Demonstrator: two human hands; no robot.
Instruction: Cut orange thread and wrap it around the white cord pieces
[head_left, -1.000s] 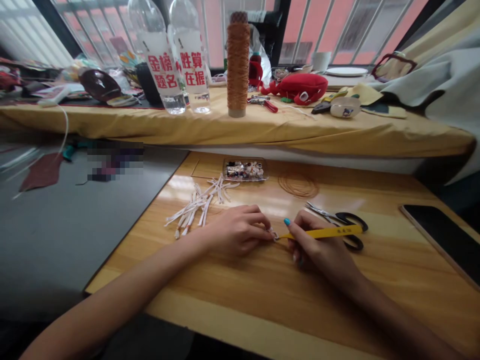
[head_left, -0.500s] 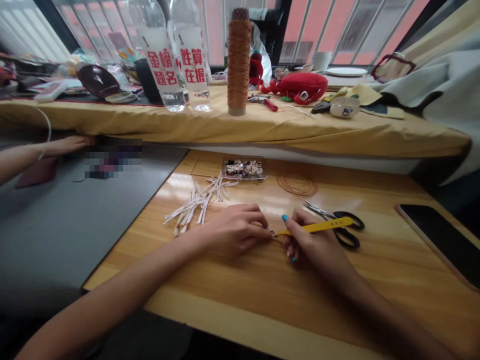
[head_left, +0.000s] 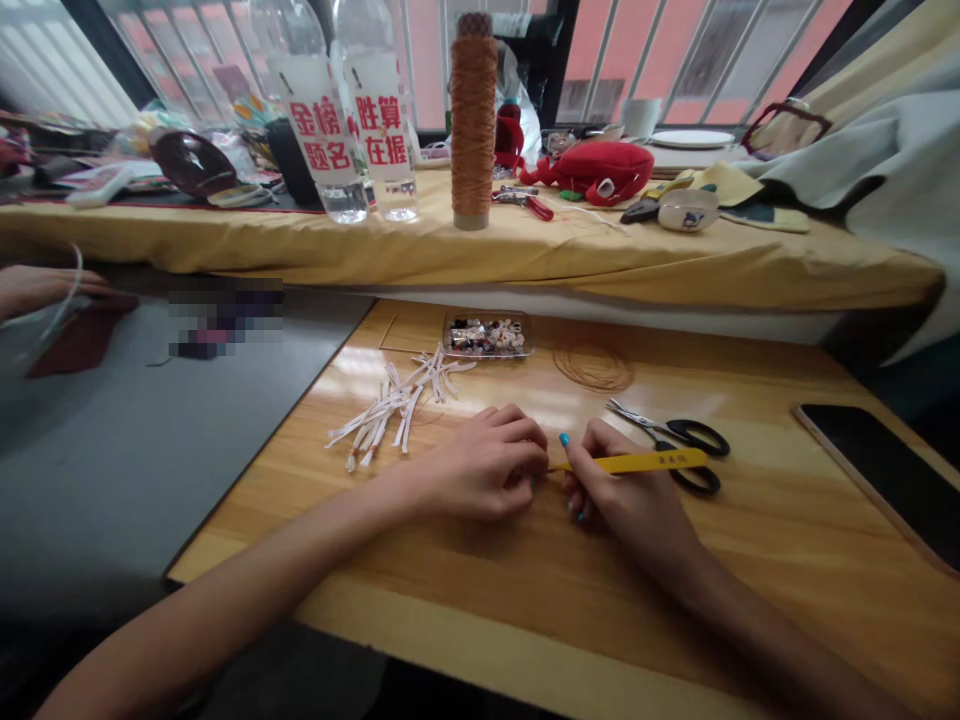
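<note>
Yellow tweezers [head_left: 652,461] are gripped in my right hand [head_left: 626,500], their tip pointing left toward my other hand. My left hand [head_left: 495,465] is closed, fingers curled and pinched close to the tweezers' tip; whatever lies between them is hidden. Behind my left wrist lies a loose pile of white strips [head_left: 390,405], some with reddish ends. A clear plastic tray [head_left: 489,352] of small beads stands beyond my hands. Black-handled scissors [head_left: 667,432] lie open just behind my right hand, and a coil of thin brown cord [head_left: 592,368] rests farther back.
A phone [head_left: 885,475] lies on the wooden table [head_left: 480,590] at the right. On the yellow-covered ledge stand two water bottles [head_left: 390,120], a brown thread spool [head_left: 472,130] and a red pouch [head_left: 600,172]. Another person's hand [head_left: 45,288] is at the grey table [head_left: 112,450] on the left.
My left hand has curled its fingers in more, hiding the small piece seen at the tweezers' tip. The tweezers have tilted flatter. The other person's hand has moved left.
</note>
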